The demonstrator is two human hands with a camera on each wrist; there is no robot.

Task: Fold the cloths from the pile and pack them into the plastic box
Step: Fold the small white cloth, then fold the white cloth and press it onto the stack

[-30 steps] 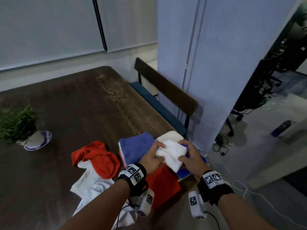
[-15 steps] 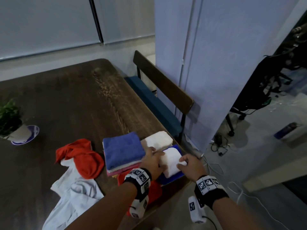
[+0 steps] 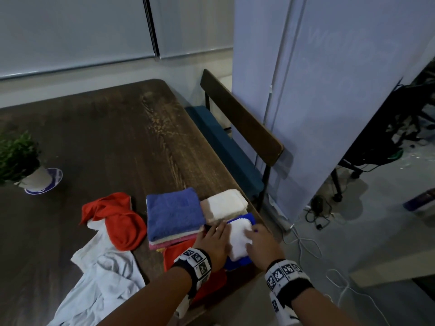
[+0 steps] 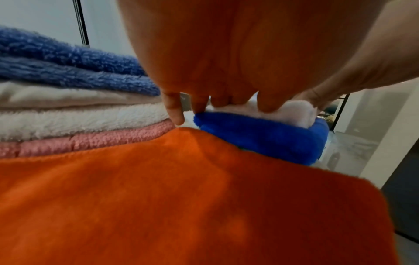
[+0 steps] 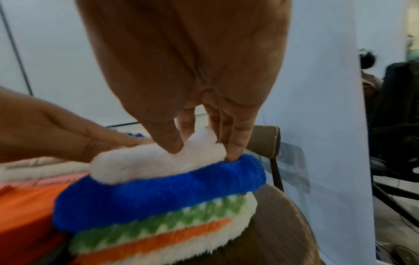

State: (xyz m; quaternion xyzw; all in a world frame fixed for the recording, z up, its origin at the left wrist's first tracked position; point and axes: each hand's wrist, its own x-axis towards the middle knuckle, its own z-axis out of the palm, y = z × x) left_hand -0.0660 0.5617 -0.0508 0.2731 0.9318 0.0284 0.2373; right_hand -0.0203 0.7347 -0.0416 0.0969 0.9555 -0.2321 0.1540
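Note:
A small folded white cloth [image 3: 237, 238] [image 5: 140, 165] lies on a royal blue cloth [image 3: 237, 263] [image 4: 260, 134] at the table's right front edge. My left hand [image 3: 216, 241] [image 4: 215, 105] presses its straight fingers on the white cloth's left side. At the cloth's right edge, my right hand [image 3: 259, 243] [image 5: 201, 147] pinches the white cloth between thumb and fingers. Below the blue cloth sits a green, orange and white striped cloth [image 5: 158, 224]. An unfolded pile with a red cloth [image 3: 117, 220] and a white cloth [image 3: 103, 278] lies to the left. I cannot make out a plastic box.
A stack topped by a periwinkle towel [image 3: 174, 212] and a cream folded cloth [image 3: 223, 204] stands just behind my hands. An orange cloth [image 3: 174, 255] hangs over the table edge. A potted plant [image 3: 18, 156] is far left; a bench [image 3: 226, 147] runs along the right.
Both hands have brought the white cloth down from the air onto the royal blue cloth. The left hand now lies flatter on it.

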